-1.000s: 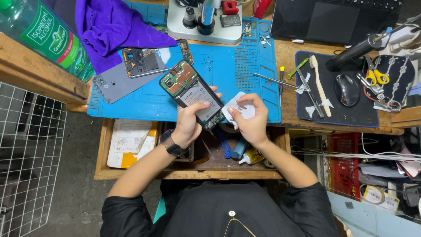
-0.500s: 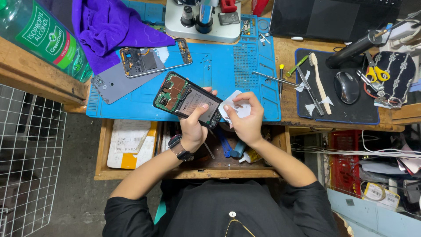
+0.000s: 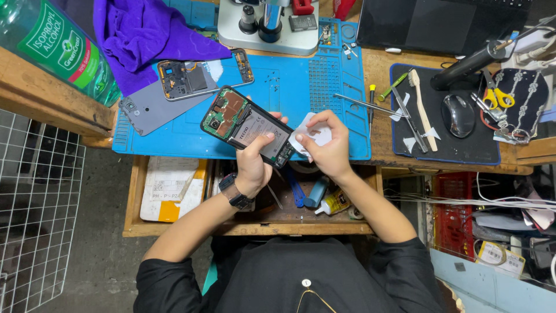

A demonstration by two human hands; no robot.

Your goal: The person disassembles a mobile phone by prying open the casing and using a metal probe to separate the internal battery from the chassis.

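Opened phone (image 3: 246, 126): back cover off, circuit board and battery exposed; held tilted above the front edge of the blue work mat (image 3: 289, 87), its lower end just over the open drawer (image 3: 174, 191). Compared with a second ago it lies flatter and lower, its top end swung toward the mat's left half.
Left hand (image 3: 255, 162): closed around the phone's lower end, thumb across the battery face; a dark watch sits on the wrist.
Right hand (image 3: 327, 145): fingers pinched on a small white sheet (image 3: 310, 134), touching the phone's lower corner. The sheet has stayed at that corner while both hands drew nearer the mat's front edge.
Meaning of the change: judged from the pictures, the work stays at the phone's lower end; only the grip was reset.
Mat, left half: detached grey back cover (image 3: 153, 107) and a separate phone frame (image 3: 205, 74) lie side by side, untouched.
Mat, far edge: microscope base (image 3: 266, 29); purple cloth (image 3: 150, 35) at the far left corner.
Right of the mat: tweezers (image 3: 365, 105), then a dark pad (image 3: 446, 150) with a brush (image 3: 421, 101) and a mouse (image 3: 457, 116).
Bench, left edge: green bottle (image 3: 52, 46).
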